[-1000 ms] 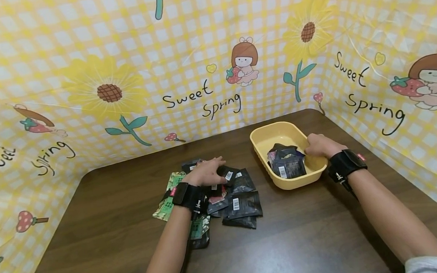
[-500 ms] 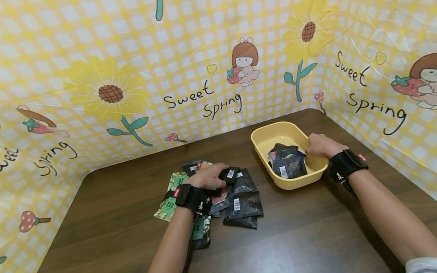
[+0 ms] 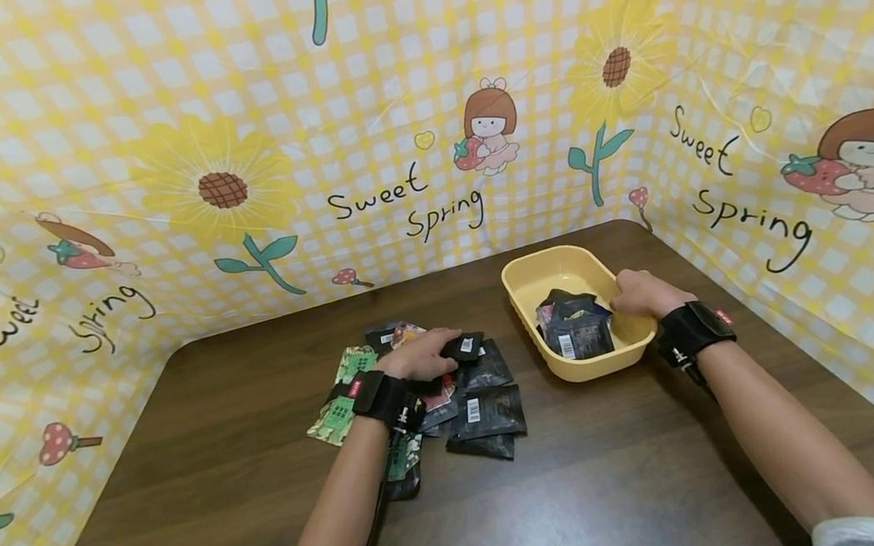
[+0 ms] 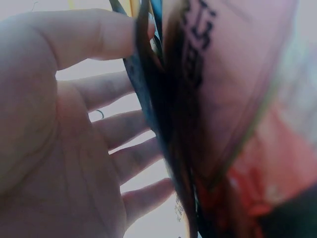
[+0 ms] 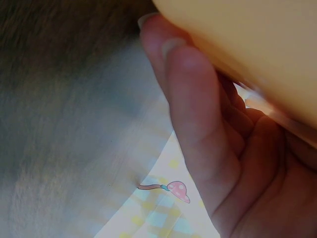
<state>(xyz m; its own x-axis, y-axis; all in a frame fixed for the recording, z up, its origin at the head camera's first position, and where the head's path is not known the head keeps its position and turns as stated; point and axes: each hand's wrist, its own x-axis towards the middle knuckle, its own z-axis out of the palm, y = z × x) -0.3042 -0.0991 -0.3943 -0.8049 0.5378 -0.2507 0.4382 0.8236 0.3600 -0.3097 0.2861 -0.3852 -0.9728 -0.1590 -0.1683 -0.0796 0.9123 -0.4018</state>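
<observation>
My left hand (image 3: 415, 358) pinches a small black sachet (image 3: 467, 345) with a white barcode label, over the pile on the table. In the left wrist view the thumb and fingers meet the dark edge of that sachet (image 4: 151, 99); a pinkish printed packet (image 4: 223, 74) stands blurred beside it. Several black sachets (image 3: 492, 411) and green patterned packets (image 3: 351, 366) lie under and around this hand. On the right, my right hand (image 3: 641, 292) grips the side rim of a yellow plastic basket (image 3: 538, 268); its fingers curl beneath the wall in the right wrist view.
Inside the basket lies a heap of dark sachets (image 3: 579, 335). The brown wooden table (image 3: 592, 481) has a yellow checked cloth (image 3: 284, 107) rising behind it and along its sides. Each wrist wears a black strap (image 3: 699, 328).
The left hand has shifted slightly right, and the small black sachet at its fingertips has moved right and turned a little. The right hand and basket stay in place.
</observation>
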